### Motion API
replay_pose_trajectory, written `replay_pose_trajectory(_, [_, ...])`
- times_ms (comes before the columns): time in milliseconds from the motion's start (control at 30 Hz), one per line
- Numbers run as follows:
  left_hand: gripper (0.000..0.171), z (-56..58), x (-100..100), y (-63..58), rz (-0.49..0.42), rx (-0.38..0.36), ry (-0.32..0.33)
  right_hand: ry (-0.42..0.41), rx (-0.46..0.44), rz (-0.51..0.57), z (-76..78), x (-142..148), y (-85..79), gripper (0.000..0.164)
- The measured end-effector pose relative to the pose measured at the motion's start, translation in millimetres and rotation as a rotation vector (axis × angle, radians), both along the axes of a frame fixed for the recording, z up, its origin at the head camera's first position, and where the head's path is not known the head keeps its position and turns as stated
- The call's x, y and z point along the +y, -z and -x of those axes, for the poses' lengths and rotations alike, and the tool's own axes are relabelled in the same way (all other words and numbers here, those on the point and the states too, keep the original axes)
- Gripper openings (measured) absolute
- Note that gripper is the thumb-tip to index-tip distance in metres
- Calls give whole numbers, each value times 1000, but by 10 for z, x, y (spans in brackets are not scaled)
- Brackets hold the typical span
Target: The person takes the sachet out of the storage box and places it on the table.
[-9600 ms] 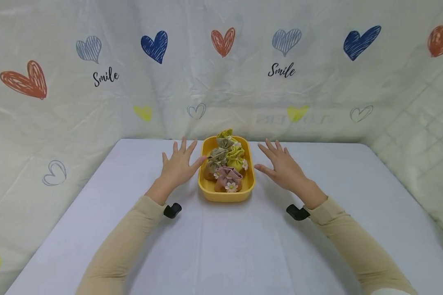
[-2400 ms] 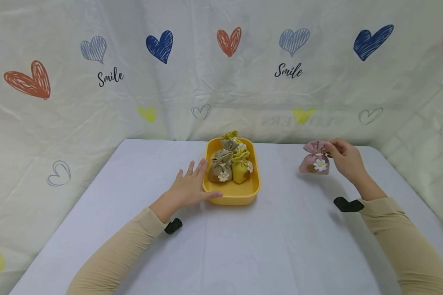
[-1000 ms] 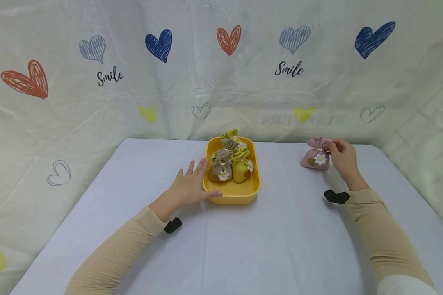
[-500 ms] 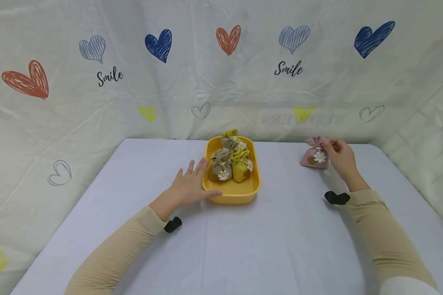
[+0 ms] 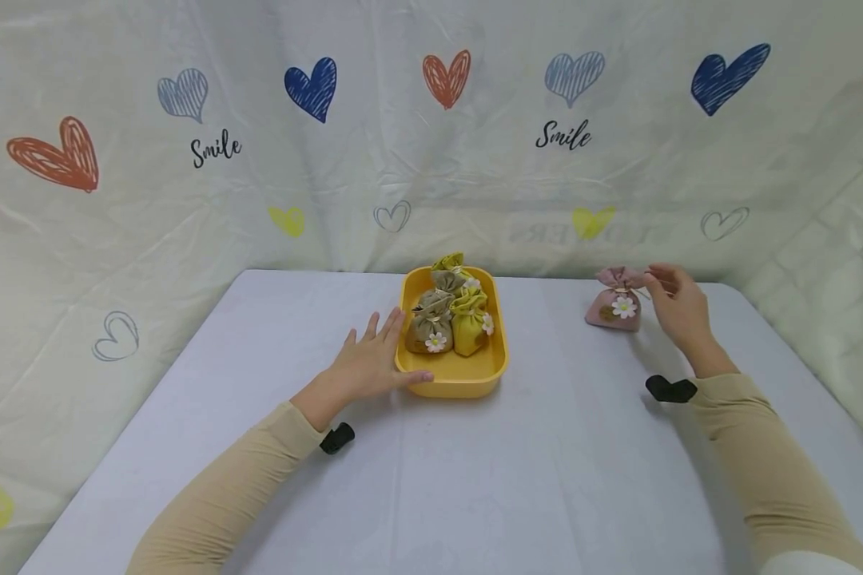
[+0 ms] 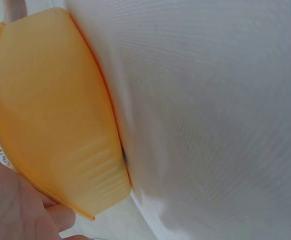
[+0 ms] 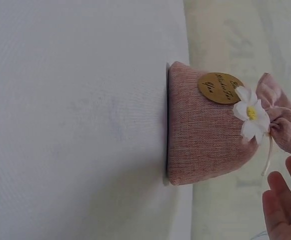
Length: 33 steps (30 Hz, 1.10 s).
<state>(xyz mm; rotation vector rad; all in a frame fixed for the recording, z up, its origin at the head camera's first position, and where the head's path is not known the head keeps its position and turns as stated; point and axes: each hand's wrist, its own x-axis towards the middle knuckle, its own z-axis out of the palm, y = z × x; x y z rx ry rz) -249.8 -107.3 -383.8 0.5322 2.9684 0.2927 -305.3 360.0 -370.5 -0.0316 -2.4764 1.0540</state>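
A pink drawstring pouch (image 5: 614, 310) with a white flower stands upright at the far right of the table. Just right of its gathered neck is my right hand (image 5: 679, 315); in the right wrist view its fingers (image 7: 280, 195) are apart from the pouch (image 7: 205, 135). My left hand (image 5: 363, 370) rests with spread, straight fingers against the left rim of a yellow plastic basin (image 5: 456, 389), thumb over the near rim. Inside sit yellow pouches (image 5: 467, 332) and grey-brown pouches (image 5: 424, 327), partly overlapping. The left wrist view shows the basin's outer wall (image 6: 50, 100).
A white-covered table (image 5: 475, 487) carries everything. Behind it hangs a pale curtain (image 5: 374, 152) printed with hearts and "Smile". Black wrist cameras (image 5: 670, 389) sit under both sleeves.
The pink pouch came out of the basin and was set down at the right. Since half a second ago my right hand has let go of its neck and shifted slightly right. The left hand stayed still.
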Motion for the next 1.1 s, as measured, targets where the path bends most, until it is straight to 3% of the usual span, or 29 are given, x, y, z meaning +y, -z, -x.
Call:
replay_pose_trajectory(233, [114,-18,7,-19,5,-7,-4,31,49,14,-53,-43,-74,49])
replay_pose_trajectory(500, [114,-22,4,-25,11,-2,-4,-5,97,52,-102,-136,-159,42])
replay_pose_trajectory(867, [116,-3,-1,-4,13,3,0,-141,181,103,-197,-363,-261,32])
replay_pose_trajectory(1100, [116,9,-5,13,3,3,-4,-320,220,190,-315,-617,-406,26])
